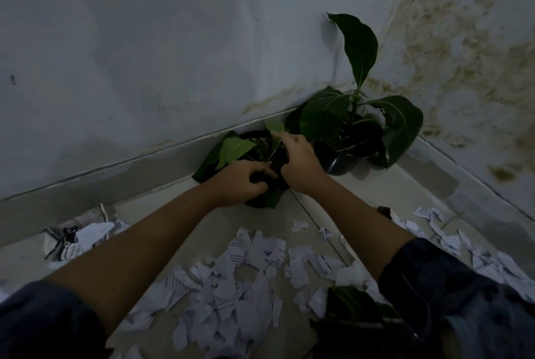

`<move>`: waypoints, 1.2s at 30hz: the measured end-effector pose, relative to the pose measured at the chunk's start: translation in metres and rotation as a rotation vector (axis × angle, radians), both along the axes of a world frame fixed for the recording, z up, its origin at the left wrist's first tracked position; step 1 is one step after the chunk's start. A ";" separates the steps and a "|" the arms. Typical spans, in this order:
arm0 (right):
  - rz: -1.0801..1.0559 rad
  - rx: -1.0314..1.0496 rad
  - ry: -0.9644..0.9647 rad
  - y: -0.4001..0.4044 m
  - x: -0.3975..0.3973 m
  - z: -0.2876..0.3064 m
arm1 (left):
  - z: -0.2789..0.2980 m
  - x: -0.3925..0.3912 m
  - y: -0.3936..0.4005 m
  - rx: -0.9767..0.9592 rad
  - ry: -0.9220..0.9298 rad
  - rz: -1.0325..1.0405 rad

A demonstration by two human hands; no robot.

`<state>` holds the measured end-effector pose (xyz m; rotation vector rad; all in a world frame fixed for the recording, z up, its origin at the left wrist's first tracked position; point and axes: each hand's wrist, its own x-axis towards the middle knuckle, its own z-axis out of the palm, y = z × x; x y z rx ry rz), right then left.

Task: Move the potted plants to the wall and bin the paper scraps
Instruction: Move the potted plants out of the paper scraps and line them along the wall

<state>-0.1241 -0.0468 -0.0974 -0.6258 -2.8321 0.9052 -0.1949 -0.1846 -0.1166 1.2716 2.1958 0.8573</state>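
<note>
A small potted plant [231,150] with pale green leaves stands in a dark pot on the floor against the wall. My left hand [240,183] grips the pot's near rim. My right hand [299,160] holds its right side, fingers curled over the rim near the stem. A taller potted plant [347,124] with big dark leaves stands in the corner just to the right. A third potted plant [356,315] shows at the bottom, near my right sleeve. Several torn white paper scraps [246,280] litter the floor below my arms.
Two stained walls meet at the corner [385,40] on the right. A crumpled newspaper [78,237] lies by the baseboard at the left. More paper scraps [445,240] are spread along the right wall. No bin is in view.
</note>
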 end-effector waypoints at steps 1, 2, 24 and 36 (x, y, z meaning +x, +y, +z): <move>0.050 0.042 -0.054 0.000 0.000 0.001 | 0.000 0.001 -0.001 0.004 -0.025 0.003; 0.087 0.071 -0.116 0.000 -0.001 0.001 | 0.001 0.002 -0.002 0.008 -0.043 0.006; -0.534 -0.081 0.066 -0.038 0.038 -0.033 | -0.009 -0.013 -0.003 0.282 0.194 0.395; -0.573 -0.655 0.037 -0.021 0.038 -0.048 | 0.001 -0.009 0.019 0.131 0.384 0.149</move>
